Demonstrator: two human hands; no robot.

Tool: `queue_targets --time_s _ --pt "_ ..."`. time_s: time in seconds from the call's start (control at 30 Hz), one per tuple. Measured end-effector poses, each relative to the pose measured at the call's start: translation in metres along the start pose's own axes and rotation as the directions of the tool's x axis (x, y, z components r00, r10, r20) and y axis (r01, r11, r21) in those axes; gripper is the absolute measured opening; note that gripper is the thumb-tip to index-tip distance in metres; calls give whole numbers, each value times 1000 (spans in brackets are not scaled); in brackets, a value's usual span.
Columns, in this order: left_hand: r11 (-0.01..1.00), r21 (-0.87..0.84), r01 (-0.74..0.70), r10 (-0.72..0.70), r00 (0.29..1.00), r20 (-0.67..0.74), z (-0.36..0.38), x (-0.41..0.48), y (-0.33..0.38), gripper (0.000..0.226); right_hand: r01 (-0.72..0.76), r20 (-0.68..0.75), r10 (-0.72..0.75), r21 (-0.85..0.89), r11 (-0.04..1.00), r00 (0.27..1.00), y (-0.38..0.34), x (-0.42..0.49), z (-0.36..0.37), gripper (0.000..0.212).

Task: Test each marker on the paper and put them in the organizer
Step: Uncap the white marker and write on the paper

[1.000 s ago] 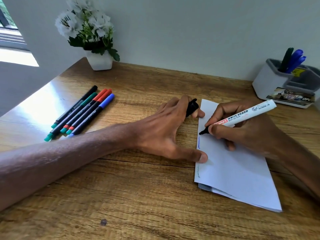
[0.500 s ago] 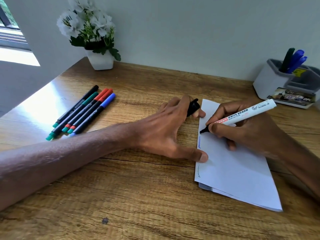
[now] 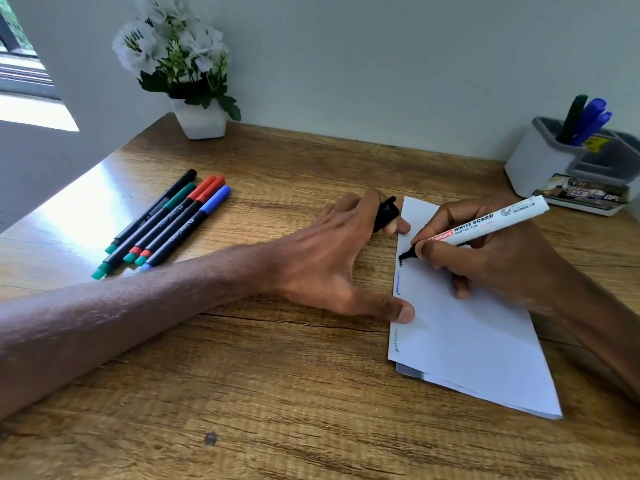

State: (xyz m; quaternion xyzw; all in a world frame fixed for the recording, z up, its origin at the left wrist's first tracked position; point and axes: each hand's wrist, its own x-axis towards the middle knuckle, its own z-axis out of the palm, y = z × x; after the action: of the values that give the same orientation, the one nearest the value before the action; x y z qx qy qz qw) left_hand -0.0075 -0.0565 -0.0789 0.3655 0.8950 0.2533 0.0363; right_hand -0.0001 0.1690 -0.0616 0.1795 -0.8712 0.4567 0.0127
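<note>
Now grips the whiteboard marker (image 3: 485, 226) in the right hand (image 3: 491, 261), thumb and fingers curled round the barrel near the black tip, and presses that tip onto a black squiggle at the left edge of the folded paper (image 3: 467, 334), just above a blue squiggle. Reaches across the wooden desk (image 3: 277, 393) with the left hand (image 3: 329, 261), pins the sheet's left edge under the thumb and pinches the black cap (image 3: 386, 213) between curled fingers beside the top corner. Leaves five capped pens (image 3: 166, 223) side by side well to the left, near a white flower pot (image 3: 201, 121). Finds the organizer (image 3: 533, 168) far right, apart from the paper, with three markers (image 3: 588, 119) upright in its tall left compartment.
</note>
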Motion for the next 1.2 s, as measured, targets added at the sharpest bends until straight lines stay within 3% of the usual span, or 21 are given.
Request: queue_targets --time_s 1.2 --pt "1000 -1 -23 23 1000 -17 0 -1 0 74 -81 -59 84 58 995 995 7 3 2 5"
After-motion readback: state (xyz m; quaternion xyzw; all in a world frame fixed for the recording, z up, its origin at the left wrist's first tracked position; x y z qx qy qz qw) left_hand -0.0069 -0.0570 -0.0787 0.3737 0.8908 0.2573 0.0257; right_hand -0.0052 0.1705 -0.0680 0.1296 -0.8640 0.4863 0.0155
